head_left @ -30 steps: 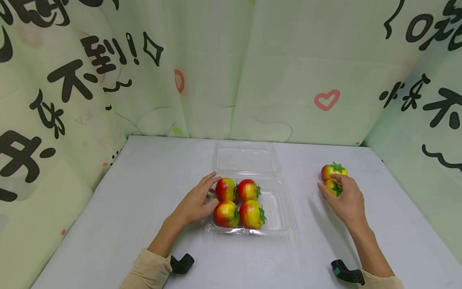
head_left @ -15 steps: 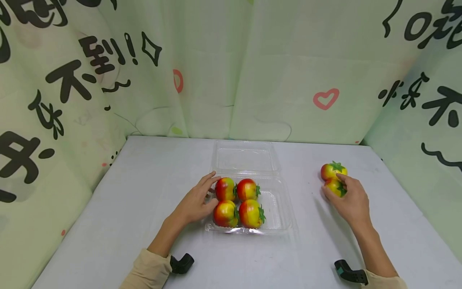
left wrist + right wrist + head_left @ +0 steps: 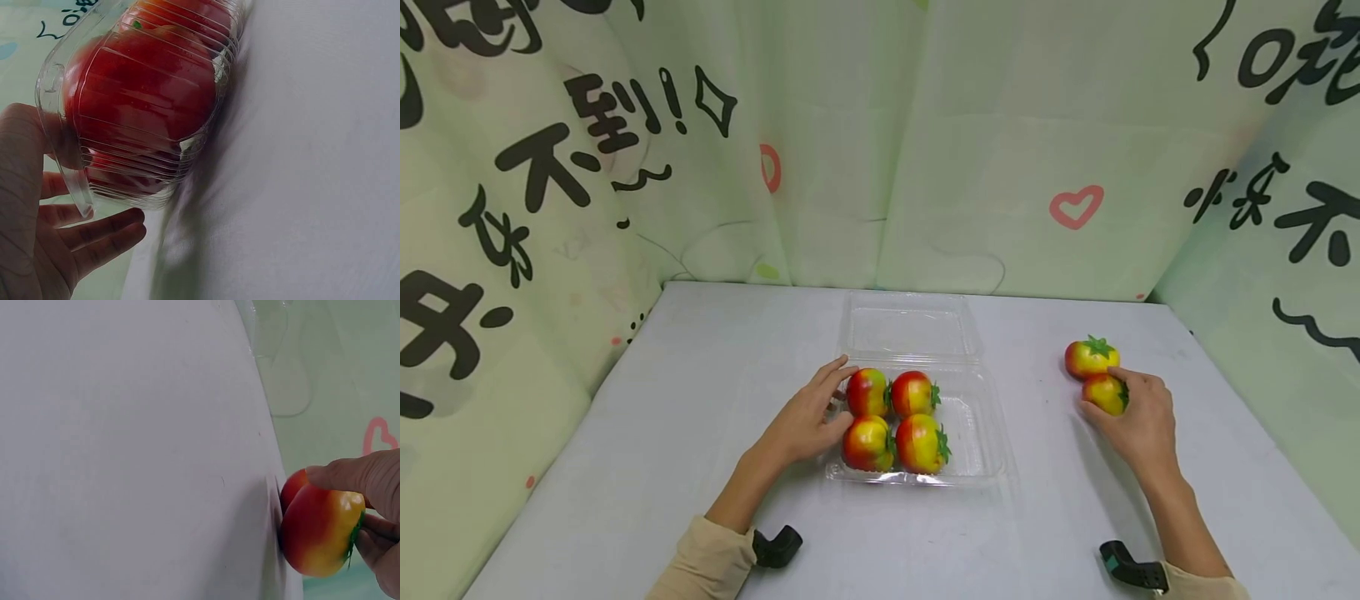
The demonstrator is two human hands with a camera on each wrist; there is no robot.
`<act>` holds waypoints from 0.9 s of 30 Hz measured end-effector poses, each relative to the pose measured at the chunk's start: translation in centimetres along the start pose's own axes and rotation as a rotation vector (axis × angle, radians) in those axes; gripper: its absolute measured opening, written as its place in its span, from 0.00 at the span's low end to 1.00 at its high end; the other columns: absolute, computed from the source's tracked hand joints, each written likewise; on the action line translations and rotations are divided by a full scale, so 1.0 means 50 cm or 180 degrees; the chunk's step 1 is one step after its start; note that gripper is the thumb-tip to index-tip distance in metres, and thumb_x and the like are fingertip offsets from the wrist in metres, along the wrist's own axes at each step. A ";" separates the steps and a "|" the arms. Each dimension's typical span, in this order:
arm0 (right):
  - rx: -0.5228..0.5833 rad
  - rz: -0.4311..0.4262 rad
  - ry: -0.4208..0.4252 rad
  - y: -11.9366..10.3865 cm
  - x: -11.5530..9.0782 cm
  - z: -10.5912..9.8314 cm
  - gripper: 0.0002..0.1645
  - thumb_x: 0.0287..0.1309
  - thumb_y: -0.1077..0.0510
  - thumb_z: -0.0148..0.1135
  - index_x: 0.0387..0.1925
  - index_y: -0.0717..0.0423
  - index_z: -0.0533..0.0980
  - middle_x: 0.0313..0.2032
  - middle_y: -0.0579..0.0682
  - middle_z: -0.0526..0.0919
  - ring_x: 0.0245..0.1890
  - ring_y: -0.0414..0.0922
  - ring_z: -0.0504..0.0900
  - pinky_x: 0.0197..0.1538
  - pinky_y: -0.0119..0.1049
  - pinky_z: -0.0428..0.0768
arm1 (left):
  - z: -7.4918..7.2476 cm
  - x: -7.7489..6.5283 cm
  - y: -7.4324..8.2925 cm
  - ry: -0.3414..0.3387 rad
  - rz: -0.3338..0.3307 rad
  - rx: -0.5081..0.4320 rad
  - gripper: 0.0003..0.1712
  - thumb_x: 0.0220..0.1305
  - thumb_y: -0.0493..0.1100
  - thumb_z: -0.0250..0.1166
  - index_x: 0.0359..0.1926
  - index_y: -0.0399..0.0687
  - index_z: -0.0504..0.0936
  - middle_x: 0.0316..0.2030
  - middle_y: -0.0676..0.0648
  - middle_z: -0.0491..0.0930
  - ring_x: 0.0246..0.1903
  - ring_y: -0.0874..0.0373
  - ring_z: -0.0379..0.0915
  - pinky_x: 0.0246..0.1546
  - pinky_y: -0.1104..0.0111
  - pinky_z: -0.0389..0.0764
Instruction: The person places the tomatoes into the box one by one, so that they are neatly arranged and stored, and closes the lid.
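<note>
My left hand (image 3: 812, 417) rests at the left side of a clear plastic clamshell box (image 3: 981, 433), fingers loosely spread. In the left wrist view its thumb overlaps the box's rim (image 3: 47, 94), and the other fingers (image 3: 106, 240) stretch out below. Inside are several red-and-yellow round fruits with green leafy caps, such as the front right one (image 3: 921, 443). Over at the right, my right hand (image 3: 1142, 421) holds a similar fruit (image 3: 1101, 393) between thumb and fingers, its cap toward the palm. Just behind it lies another such fruit (image 3: 1090, 358).
The box's lid (image 3: 910, 327) is folded back, flat on the white table (image 3: 715, 358). The box's right part holds no fruit. A pale green printed curtain (image 3: 970, 167) rises along the back and both sides. Each wrist carries a black device (image 3: 777, 547).
The right hand has shifted slightly to the right and toward me with its fruit, which has turned so its cap points right. The left hand stays put at the box.
</note>
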State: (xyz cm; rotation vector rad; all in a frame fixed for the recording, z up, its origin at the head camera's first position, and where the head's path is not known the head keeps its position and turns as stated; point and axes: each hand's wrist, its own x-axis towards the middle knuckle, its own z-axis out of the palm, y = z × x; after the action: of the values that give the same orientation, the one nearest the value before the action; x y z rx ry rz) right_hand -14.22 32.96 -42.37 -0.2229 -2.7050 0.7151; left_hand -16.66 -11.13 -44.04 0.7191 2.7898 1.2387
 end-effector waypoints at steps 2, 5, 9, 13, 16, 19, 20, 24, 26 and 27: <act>0.0002 0.0019 0.0001 0.002 0.000 0.000 0.39 0.55 0.63 0.73 0.64 0.76 0.68 0.58 0.76 0.66 0.59 0.72 0.62 0.60 0.69 0.65 | 0.000 0.000 0.000 -0.0001 -0.0006 -0.0005 0.38 0.60 0.42 0.59 0.74 0.45 0.68 0.77 0.41 0.59 0.54 0.47 0.80 0.55 0.52 0.84; -0.0001 0.0071 -0.0001 0.004 0.001 0.000 0.39 0.55 0.63 0.73 0.64 0.76 0.67 0.59 0.76 0.66 0.60 0.72 0.62 0.61 0.70 0.64 | 0.000 -0.001 -0.001 -0.0001 -0.0005 -0.0006 0.38 0.60 0.43 0.59 0.74 0.45 0.68 0.77 0.41 0.59 0.54 0.47 0.80 0.55 0.52 0.84; 0.0017 0.0081 0.0029 0.010 0.000 0.000 0.39 0.54 0.64 0.73 0.64 0.75 0.67 0.59 0.76 0.67 0.60 0.72 0.62 0.61 0.71 0.64 | 0.000 0.000 -0.002 -0.0008 0.0011 -0.0012 0.38 0.60 0.43 0.58 0.74 0.45 0.68 0.77 0.40 0.59 0.54 0.47 0.81 0.55 0.52 0.84; 0.0029 0.0029 0.0080 0.015 -0.001 -0.001 0.39 0.54 0.64 0.73 0.64 0.75 0.68 0.59 0.76 0.68 0.59 0.72 0.63 0.61 0.70 0.64 | -0.001 0.000 -0.002 -0.0011 0.0032 -0.0017 0.38 0.60 0.43 0.58 0.74 0.44 0.68 0.77 0.40 0.59 0.53 0.47 0.81 0.54 0.52 0.84; 0.0026 0.0060 0.0053 0.017 -0.002 -0.001 0.39 0.55 0.63 0.73 0.64 0.75 0.68 0.59 0.76 0.68 0.60 0.72 0.63 0.62 0.70 0.64 | -0.002 0.000 -0.002 -0.0012 0.0046 -0.0023 0.38 0.60 0.43 0.58 0.74 0.44 0.68 0.77 0.40 0.59 0.53 0.47 0.81 0.54 0.52 0.84; 0.0041 0.0122 0.0007 0.012 -0.007 0.000 0.40 0.57 0.62 0.73 0.66 0.74 0.67 0.60 0.76 0.67 0.61 0.72 0.62 0.63 0.71 0.64 | -0.002 0.000 -0.001 -0.0013 0.0056 -0.0026 0.38 0.60 0.43 0.58 0.74 0.44 0.68 0.77 0.39 0.59 0.53 0.47 0.81 0.54 0.52 0.84; 0.0048 0.0130 -0.0002 0.009 -0.008 0.000 0.40 0.57 0.62 0.73 0.66 0.74 0.66 0.61 0.76 0.67 0.61 0.72 0.62 0.63 0.71 0.64 | -0.002 0.001 -0.001 -0.0013 0.0056 -0.0024 0.38 0.60 0.43 0.58 0.74 0.44 0.68 0.77 0.39 0.59 0.53 0.47 0.81 0.54 0.52 0.84; 0.0095 0.0110 0.0009 -0.009 -0.014 -0.001 0.41 0.57 0.61 0.73 0.66 0.74 0.66 0.61 0.75 0.67 0.62 0.71 0.62 0.63 0.71 0.65 | -0.002 0.002 0.000 -0.0007 0.0059 -0.0009 0.38 0.60 0.43 0.59 0.74 0.44 0.68 0.77 0.40 0.59 0.53 0.47 0.81 0.54 0.52 0.84; 0.0115 0.0085 0.0033 -0.017 -0.015 -0.001 0.41 0.56 0.61 0.73 0.66 0.73 0.66 0.61 0.74 0.67 0.62 0.70 0.63 0.63 0.72 0.66 | -0.001 0.001 0.000 0.0006 0.0063 -0.0005 0.38 0.60 0.42 0.59 0.73 0.44 0.68 0.77 0.39 0.60 0.53 0.47 0.81 0.54 0.52 0.84; 0.0127 0.0072 0.0043 -0.021 -0.015 -0.002 0.41 0.56 0.61 0.74 0.66 0.73 0.67 0.61 0.74 0.67 0.62 0.70 0.63 0.62 0.72 0.66 | -0.001 0.001 0.000 0.0011 0.0061 -0.0003 0.38 0.60 0.42 0.59 0.73 0.44 0.68 0.77 0.39 0.59 0.53 0.47 0.81 0.54 0.52 0.84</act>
State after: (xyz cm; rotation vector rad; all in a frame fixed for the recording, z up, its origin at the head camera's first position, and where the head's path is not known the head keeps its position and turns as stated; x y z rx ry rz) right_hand -13.55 31.89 -41.98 -0.2483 -2.6767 0.7706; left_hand -16.72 -11.13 -44.00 0.7464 2.7915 1.2453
